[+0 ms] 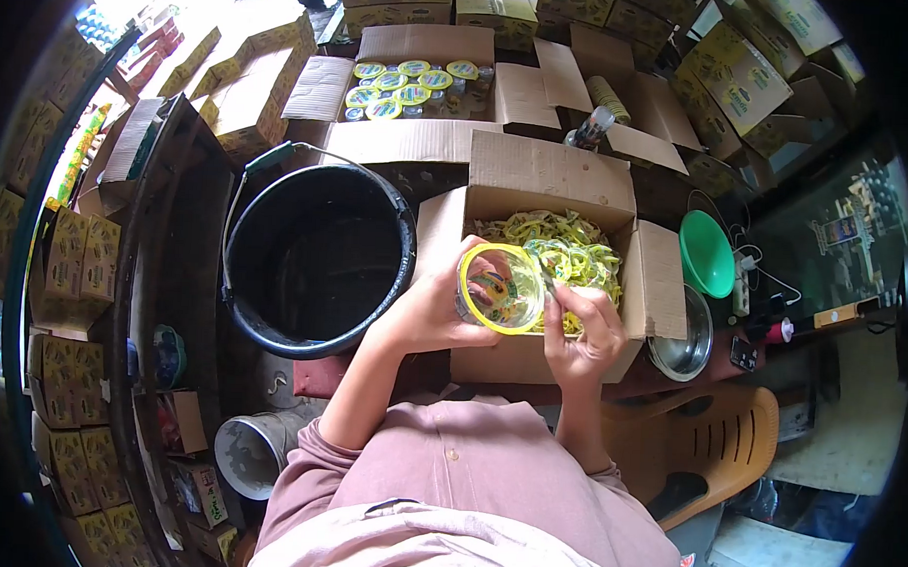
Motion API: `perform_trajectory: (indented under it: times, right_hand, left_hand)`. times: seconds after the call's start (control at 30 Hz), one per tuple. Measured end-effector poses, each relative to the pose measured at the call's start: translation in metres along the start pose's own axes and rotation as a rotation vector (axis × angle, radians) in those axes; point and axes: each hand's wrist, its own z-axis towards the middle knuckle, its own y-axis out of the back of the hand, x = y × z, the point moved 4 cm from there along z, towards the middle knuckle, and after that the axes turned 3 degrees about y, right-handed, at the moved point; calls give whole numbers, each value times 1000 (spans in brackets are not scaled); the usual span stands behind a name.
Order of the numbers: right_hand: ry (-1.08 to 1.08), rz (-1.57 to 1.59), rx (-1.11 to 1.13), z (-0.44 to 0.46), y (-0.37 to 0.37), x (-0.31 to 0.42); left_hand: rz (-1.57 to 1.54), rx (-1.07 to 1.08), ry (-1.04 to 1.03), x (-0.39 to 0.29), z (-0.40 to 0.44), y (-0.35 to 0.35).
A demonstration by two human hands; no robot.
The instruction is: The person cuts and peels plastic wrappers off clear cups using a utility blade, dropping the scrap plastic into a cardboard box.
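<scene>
My left hand [435, 308] is wrapped round a clear plastic cup [501, 289] with a yellow rim, its round end facing up towards the camera. At the cup's right edge, my right hand [584, 333] pinches with thumb and finger; what lies between them is too small to make out. Right behind both hands stands an open cardboard box [552, 171] holding a tangle of yellow-green and clear strips [575, 250].
On the left is a large black bucket [320, 259]. Farther back, an open box [424, 43] holds lidded cups [413, 80]. To the right are a green bowl [707, 254], a metal bowl [684, 337] and an orange chair [733, 443]. A white bucket [253, 456] stands lower left.
</scene>
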Motion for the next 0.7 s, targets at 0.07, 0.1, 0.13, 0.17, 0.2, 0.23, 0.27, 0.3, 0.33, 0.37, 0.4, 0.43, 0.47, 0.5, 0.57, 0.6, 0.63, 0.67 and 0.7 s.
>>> perform_trajectory:
  times: [0.07, 0.1, 0.13, 0.17, 0.2, 0.23, 0.27, 0.3, 0.33, 0.37, 0.4, 0.43, 0.47, 0.5, 0.57, 0.6, 0.63, 0.67, 0.7]
  right_hand:
    - [14, 14, 9, 0, 1, 1]
    - [20, 21, 14, 0, 2, 2]
    - [45, 1, 17, -2, 2, 3]
    - [72, -19, 21, -4, 2, 5]
    - [98, -39, 25, -5, 1, 6]
    - [142, -57, 15, -5, 1, 8]
    - [185, -76, 5, -6, 1, 10]
    - [227, -95, -4, -6, 1, 12]
    - [241, -95, -10, -7, 1, 12]
    - [255, -96, -15, -8, 1, 12]
    - [270, -97, -21, -8, 1, 12]
    - [282, -104, -20, -8, 0, 13]
    - [294, -111, -19, -8, 0, 13]
    - [305, -117, -19, -8, 0, 14]
    - [323, -124, -20, -8, 0, 14]
    - [333, -128, -20, -8, 1, 14]
    - [338, -137, -15, -8, 1, 14]
    - [343, -146, -10, -8, 1, 14]
    - [349, -154, -5, -7, 1, 14]
  left_hand:
    - [-9, -32, -9, 0, 1, 1]
    - [27, -51, -17, -2, 1, 1]
    - [64, -68, -24, -6, 0, 1]
    - [101, -86, -32, -8, -1, 1]
    - [107, -104, -53, -9, -2, 1]
    - [113, -122, -74, -10, -3, 0]
    - [119, -139, -93, -11, -4, -1]
    - [156, -156, -111, -14, -5, -1]
    - [194, -172, -129, -17, -5, -2]
    - [231, -188, -148, -20, -6, -3]
    - [252, -170, -170, -20, -7, -3]
    - [274, -153, -193, -19, -8, -2]
    - [295, -135, -216, -19, -9, -2]
    - [315, -135, -224, -20, -9, -2]
    - [355, -136, -239, -23, -8, -2]
    - [346, -129, -233, -24, -8, -2]
    - [337, -121, -226, -24, -8, -3]
    - [329, -114, -220, -25, -8, -3]
    - [333, -117, -228, -25, -8, -4]
